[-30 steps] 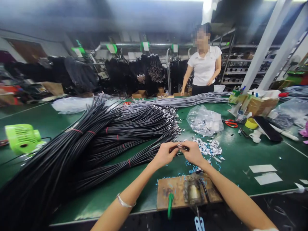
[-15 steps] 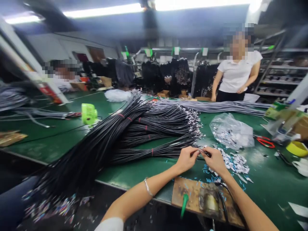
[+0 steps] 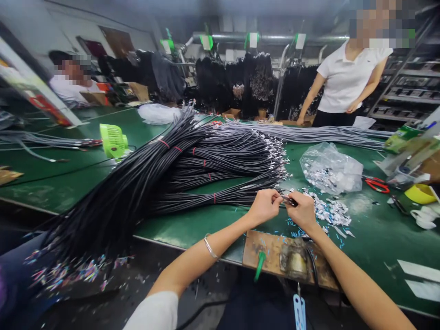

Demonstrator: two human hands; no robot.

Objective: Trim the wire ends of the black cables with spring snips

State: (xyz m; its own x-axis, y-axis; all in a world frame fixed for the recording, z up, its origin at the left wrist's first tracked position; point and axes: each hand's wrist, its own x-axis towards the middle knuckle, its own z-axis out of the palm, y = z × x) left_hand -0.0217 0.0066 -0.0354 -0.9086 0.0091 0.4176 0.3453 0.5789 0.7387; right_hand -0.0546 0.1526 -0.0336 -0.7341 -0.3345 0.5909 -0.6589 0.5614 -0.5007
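Note:
My left hand [image 3: 265, 207] is closed in a pinch on the end of a black cable, beside the nearest bundle of black cables [image 3: 192, 201]. Almost touching it, my right hand [image 3: 301, 210] is closed around a small dark tool [image 3: 291, 201], its tip at the left fingertips. The tool's exact kind is too small to make out. More tied black cables [image 3: 113, 197] lie across the table to the left, with stripped coloured wire ends [image 3: 82, 270] hanging over the edge. White and blue scraps [image 3: 332, 211] lie just right of my right hand.
A wooden board [image 3: 254, 247] with a metal device sits at the table's front edge. Around the green table [image 3: 374, 238] are a plastic bag [image 3: 330, 169], red-handled scissors [image 3: 376, 184], a green fan [image 3: 112, 140] and grey cables [image 3: 309, 133]. A co-worker [image 3: 350, 78] stands across it.
The view has tilted down, so the table and both hands appear higher. My hands stay close together at the cable end, with the dark tool more visible between them.

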